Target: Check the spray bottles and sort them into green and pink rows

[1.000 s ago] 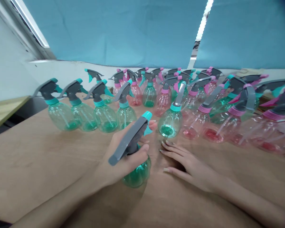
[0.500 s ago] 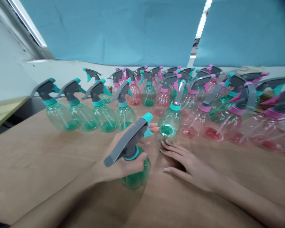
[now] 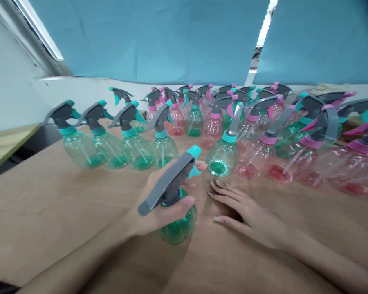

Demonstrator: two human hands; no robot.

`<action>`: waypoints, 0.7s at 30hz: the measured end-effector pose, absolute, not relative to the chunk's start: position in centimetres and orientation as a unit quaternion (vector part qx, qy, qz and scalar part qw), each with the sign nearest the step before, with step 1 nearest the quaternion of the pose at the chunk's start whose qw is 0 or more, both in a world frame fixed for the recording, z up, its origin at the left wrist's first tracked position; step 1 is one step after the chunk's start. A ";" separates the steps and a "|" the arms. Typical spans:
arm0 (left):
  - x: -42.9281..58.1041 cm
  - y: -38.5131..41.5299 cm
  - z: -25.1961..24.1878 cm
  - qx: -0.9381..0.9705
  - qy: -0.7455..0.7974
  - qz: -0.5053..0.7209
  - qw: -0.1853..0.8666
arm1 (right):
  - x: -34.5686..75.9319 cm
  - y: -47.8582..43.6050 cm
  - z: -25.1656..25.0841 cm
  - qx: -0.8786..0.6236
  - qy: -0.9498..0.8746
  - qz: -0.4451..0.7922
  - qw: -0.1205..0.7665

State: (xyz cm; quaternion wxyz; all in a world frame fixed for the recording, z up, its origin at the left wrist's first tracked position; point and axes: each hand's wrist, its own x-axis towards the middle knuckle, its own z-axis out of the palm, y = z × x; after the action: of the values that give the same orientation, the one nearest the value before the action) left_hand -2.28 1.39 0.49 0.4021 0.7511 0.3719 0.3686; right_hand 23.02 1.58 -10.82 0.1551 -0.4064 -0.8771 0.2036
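My left hand (image 3: 159,216) is wrapped around the neck of a green spray bottle (image 3: 179,226) with a grey trigger head and a teal nozzle. The thumb lies across the near side of its collar, while the other fingers are partly hidden behind the head. The bottle stands on the brown table, its nozzle pointing away and up to the right. To its right, my right hand (image 3: 245,208) rests palm down on the tabletop, fingers spread and holding nothing. Just beyond those fingertips stands another green spray bottle (image 3: 222,159) with a teal collar.
Several green spray bottles (image 3: 138,151) form a row at the left. Many pink ones (image 3: 279,163) and more green ones crowd the right and back of the table (image 3: 49,212). A blue curtain (image 3: 171,41) hangs behind. At far left is a lighter wooden surface (image 3: 12,143).
The view has turned slightly left, so the scene sits a little further right. Both hands and the held spray bottle keep the same pose.
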 end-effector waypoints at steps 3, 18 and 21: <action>-2.3 1.3 0.5 0.747 0.385 0.363 0.402 | 23.0 1.6 -10.8 -0.406 -0.878 0.202 0.155; -2.0 0.6 0.4 0.744 0.421 0.361 0.374 | 23.0 1.5 -11.0 -0.408 -0.879 0.195 0.152; -1.9 0.5 0.5 0.740 0.435 0.352 0.374 | 23.0 1.5 -10.9 -0.409 -0.879 0.195 0.152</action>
State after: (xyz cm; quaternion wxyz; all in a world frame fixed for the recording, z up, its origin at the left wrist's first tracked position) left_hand -1.94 0.53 0.46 0.3745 0.7395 0.4349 0.3517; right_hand 23.01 1.50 -10.93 0.1517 -0.4086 -0.8787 0.1948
